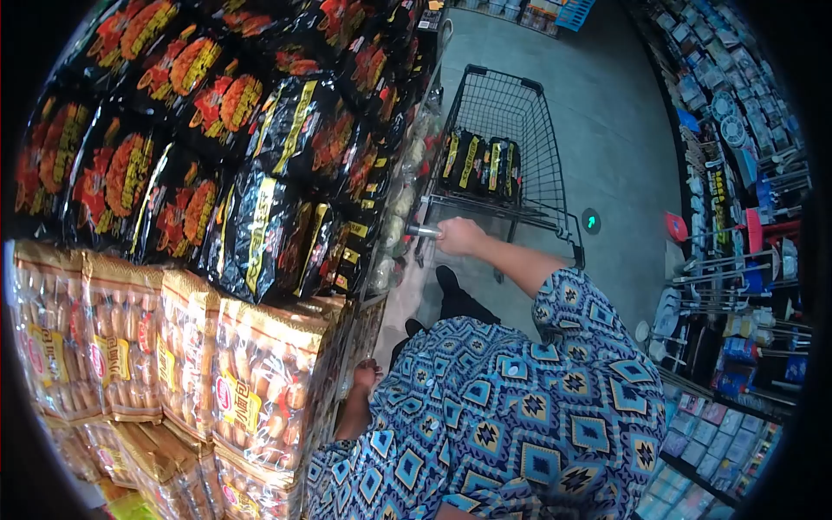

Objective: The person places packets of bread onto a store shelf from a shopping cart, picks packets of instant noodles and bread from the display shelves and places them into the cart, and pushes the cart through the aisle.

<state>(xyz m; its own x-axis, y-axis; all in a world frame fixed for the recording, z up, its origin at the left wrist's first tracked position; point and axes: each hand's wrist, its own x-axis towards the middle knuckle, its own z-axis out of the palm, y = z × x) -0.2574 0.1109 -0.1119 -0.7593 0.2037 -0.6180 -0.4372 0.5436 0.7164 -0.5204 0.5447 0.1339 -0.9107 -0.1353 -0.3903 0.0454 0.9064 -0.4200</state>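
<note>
My right hand (460, 236) is wrapped around the handle bar (424, 230) of a black wire shopping cart (507, 100). Inside the cart, several black packs with yellow strips (481, 165) stand side by side. Down by my left side, my left hand (367, 373) hangs close to the shelf edge, small and dim in view. Its fingers look loosely bent, and I see nothing in them. Nearest to it are clear bags of small bread rolls (269, 381) with gold tops. Above these, black shiny packs (199, 78) with red and yellow print are stacked high.
Grey floor (581, 130) runs ahead, with a round green arrow sign (591, 221) on it to the right of the cart. Shelves of household goods (737, 191) line the right side. A blue basket (574, 13) shows at the far end.
</note>
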